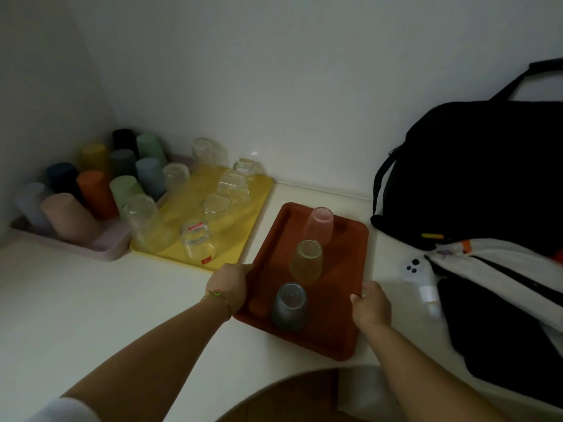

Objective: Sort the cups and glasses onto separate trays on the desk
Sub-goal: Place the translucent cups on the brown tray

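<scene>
Likely a home or dorm room: a white bench [91, 300] set into a bare wall corner, a black backpack [472, 166] and white handheld controller [416, 269] lying at its right edge.

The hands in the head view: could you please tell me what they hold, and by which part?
Both hold the red tray: the left hand grips its left rim, the right hand its right rim.

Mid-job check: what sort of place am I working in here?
Probably a bedroom or dorm corner rather than a kitchen: a pale desk against bare white walls, with a black backpack and a white controller lying beside the red tray.
</scene>
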